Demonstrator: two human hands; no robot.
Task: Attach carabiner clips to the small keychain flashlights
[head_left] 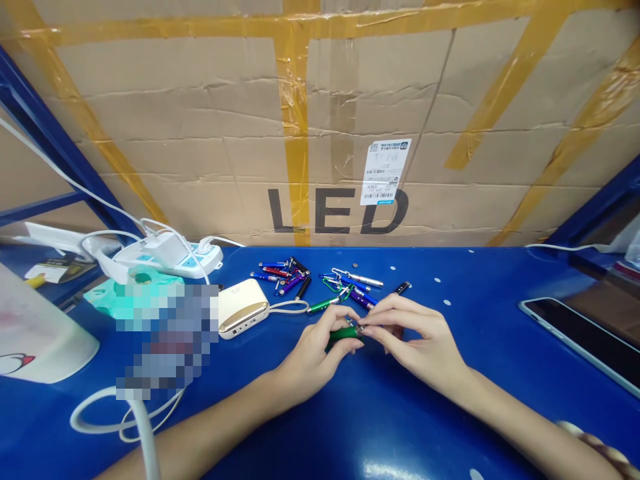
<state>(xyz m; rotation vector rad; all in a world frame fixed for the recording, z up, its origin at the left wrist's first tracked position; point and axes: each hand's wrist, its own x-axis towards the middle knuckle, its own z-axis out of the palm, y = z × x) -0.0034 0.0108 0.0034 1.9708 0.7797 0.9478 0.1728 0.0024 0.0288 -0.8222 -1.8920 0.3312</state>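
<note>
1. left hand (313, 353), low in the middle of the frame: its grip is narrow, fingers and thumb closed around the green pen (344, 334).
2. right hand (415, 337), just right of it: its grip is also narrow, with the fingertips (380, 321) pinching the pen's small metal end (359, 329). the two hands nearly touch over the pen, which is held just above the worktop (475, 373).
3. a bead bracelet (595, 443) sits at the lower right corner, on the right forearm.
4. just above the hands, a loose heap of small pens (280, 275) lies in blue, red, purple and black. beside it are a green carabiner (330, 285), a longer green pen (325, 305) and a silver pen (357, 277).
5. left of the heap, a cream power bank (243, 309) with a gold band trails a white cable.
6. at the upper left of the worktop stands a white power strip (170, 257) with plugs in it. a pixelated patch (167, 337) hides whatever lies below it.
7. at the right edge, a phone (583, 340) lies dark.
8. behind it all, a taped cardboard box (210, 133) reads "led" in large black capitals. its white label (385, 172) shows barcodes, but the small print is too small to read.
</note>
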